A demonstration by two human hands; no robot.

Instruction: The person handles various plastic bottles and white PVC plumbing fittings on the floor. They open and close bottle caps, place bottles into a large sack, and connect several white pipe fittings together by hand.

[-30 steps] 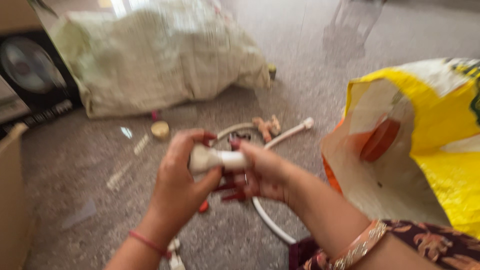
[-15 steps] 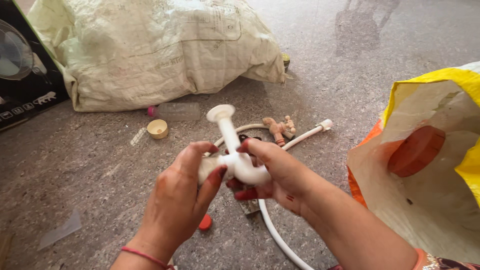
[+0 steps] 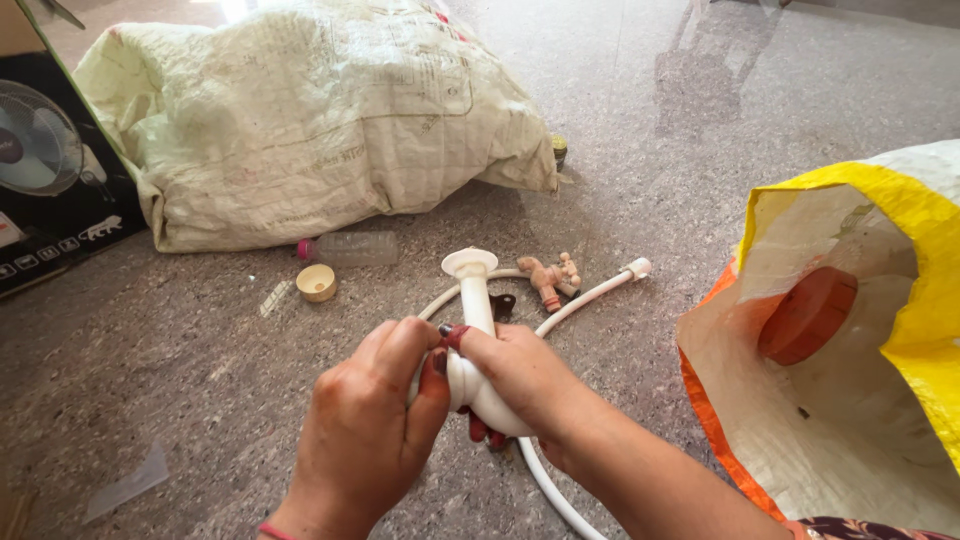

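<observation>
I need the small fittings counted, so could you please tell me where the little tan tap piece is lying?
In the head view the tan tap piece lies on the floor just beyond both hands, beside the white hose and right of the white fitting.

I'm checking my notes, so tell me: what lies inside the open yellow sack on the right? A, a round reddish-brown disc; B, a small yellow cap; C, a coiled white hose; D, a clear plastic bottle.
A: a round reddish-brown disc rests against the white inner wall of the yellow sack.
</observation>
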